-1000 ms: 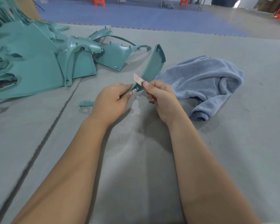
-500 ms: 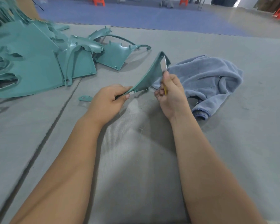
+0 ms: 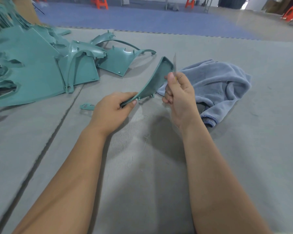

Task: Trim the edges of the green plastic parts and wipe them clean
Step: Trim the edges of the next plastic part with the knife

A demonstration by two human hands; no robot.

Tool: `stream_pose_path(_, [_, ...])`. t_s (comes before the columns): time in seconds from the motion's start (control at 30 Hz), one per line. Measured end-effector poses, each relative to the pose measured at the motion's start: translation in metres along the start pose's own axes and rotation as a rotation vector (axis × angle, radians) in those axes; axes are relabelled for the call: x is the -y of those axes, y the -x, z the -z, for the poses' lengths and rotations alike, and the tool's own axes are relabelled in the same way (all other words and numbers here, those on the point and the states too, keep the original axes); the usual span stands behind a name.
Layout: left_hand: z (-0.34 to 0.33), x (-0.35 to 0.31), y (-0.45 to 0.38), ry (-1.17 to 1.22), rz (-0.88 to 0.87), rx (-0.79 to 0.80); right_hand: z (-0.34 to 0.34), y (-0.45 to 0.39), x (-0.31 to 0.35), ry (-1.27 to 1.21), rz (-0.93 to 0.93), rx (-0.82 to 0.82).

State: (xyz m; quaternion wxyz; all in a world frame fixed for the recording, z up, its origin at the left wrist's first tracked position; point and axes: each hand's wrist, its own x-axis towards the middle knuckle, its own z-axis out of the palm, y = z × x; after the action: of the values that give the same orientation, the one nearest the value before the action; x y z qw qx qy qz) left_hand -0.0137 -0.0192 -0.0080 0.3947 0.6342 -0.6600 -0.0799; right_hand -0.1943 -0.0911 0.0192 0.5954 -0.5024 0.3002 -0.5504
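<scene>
2 hands: both busy at the centre of the grey mat point(image 3: 142, 183), arms reaching in from 6 o'clock.
Left hand: the left hand point(image 3: 112, 108) has its fingers clamped on the narrow near tip of a curved green part point(image 3: 156, 76), thumb pressing from below, so the part rises toward 1 o'clock, clear of the mat.
Right hand: the right hand point(image 3: 178, 93) has fingers curled tight round a thin blade point(image 3: 174, 64), which stands nearly upright just beside the part's far wide end; whether its edge touches the plastic, I cannot tell.
Untrimmed stock: a pile of green parts point(image 3: 32, 68) lies at 10 o'clock, with 1 small green offcut point(image 3: 87, 106) near the left wrist.
Cloth: a blue-grey towel point(image 3: 215, 85) sits bunched at 2 o'clock, just behind the right hand, unused.
Step, as I judge it: trimming the far edge; wiping not yet begun.
Risk 1: the part is held only at its tip, so blade pressure could flex or twist it and gouge the edge.
Risk 2: a slip along the rim could drive the blade toward the left fingers.
Risk 3: shavings may cling to the towel, then smear back on.
</scene>
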Motion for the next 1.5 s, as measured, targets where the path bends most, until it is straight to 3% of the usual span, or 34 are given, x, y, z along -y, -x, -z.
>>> stream_pose_path(0.23, [-0.002,0.003,-0.001,0.020,0.029,0.008,-0.007,0.006,0.011,0.214,0.163,-0.032])
stream_pose_path(0.4, [-0.002,0.003,-0.001,0.016,0.015,0.003,-0.011,0.007,0.015,0.255,0.110,0.019])
stream_pose_path(0.63, [-0.001,0.003,0.000,0.019,0.012,0.006,-0.009,0.004,0.018,0.329,0.307,-0.057])
stream_pose_path(1.1, [-0.001,0.005,-0.001,0.039,0.025,0.033,0.002,-0.001,0.009,0.288,0.197,0.054])
stream_pose_path(1.37, [-0.002,0.006,-0.004,0.092,0.076,0.008,-0.006,0.004,0.006,0.528,0.175,0.217])
stream_pose_path(1.5, [-0.002,0.004,-0.003,0.080,0.079,0.002,-0.010,0.004,0.012,0.337,0.236,0.112])
